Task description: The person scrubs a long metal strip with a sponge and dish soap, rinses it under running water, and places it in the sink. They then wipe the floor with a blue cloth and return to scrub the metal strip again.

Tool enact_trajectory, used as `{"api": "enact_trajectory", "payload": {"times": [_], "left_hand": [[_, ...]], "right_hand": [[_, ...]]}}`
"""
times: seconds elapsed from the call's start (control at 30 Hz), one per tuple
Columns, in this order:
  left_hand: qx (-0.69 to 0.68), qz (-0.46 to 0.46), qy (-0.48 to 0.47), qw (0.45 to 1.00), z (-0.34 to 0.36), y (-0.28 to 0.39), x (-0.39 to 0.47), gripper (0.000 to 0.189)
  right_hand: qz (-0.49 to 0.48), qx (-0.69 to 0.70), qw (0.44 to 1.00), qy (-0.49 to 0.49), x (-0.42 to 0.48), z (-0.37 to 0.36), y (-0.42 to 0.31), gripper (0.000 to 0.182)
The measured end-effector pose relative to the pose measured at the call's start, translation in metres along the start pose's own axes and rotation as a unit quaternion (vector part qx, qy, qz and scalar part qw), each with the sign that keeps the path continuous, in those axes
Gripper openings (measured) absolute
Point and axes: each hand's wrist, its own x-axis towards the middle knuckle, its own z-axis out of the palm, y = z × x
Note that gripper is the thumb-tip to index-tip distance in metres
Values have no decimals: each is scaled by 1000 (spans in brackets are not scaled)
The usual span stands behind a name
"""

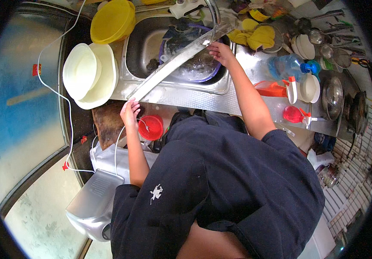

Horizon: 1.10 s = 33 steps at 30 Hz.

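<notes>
A long, pale, shiny strip (169,68) slants across the stainless steel sink (138,27), wet under the faucet (214,14). At its near left end, my left hand (129,113) pinches it just beyond the counter edge. My right hand (222,54) has thumb and fingertips on the strip's near edge, beside the faucet's stream; its other fingers hang loosely curled. Below the strip, a purple-rimmed basin (217,72) in the sink holds foamy water and something dark. A dark scouring pad (153,64) lies to the basin's left. The strip's far end reaches over the sink's right rim.
White basins (85,73) and yellow basins (113,21) stand left of the sink. To the right are yellow gloves (262,37), a water bottle (284,66), an orange spray bottle (271,89) and bowls (306,87). A red bucket (151,128) sits below the counter.
</notes>
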Motion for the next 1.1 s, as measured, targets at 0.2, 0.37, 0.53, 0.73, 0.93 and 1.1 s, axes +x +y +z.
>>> {"api": "enact_trajectory", "payload": {"times": [0.2,0.37,0.53,0.73,0.93,1.1], "left_hand": [[-18,-14,50,998,-9,-18,2,21],[-12,-28,96,995,-12,-25,4,18],[-15,-22,130,991,-20,-37,14,17],[-21,-17,134,991,-19,-41,16,21],[-21,-15,120,992,-16,-38,18,21],[-26,-17,113,993,-16,-42,21,21]], "right_hand": [[-5,3,1000,4,13,-2,2,19],[-25,22,999,5,17,0,5,17],[-54,50,997,15,20,5,6,17],[-79,12,996,50,21,8,6,15],[-103,-29,991,78,19,6,2,18],[-113,-29,989,93,21,-6,-9,17]]}}
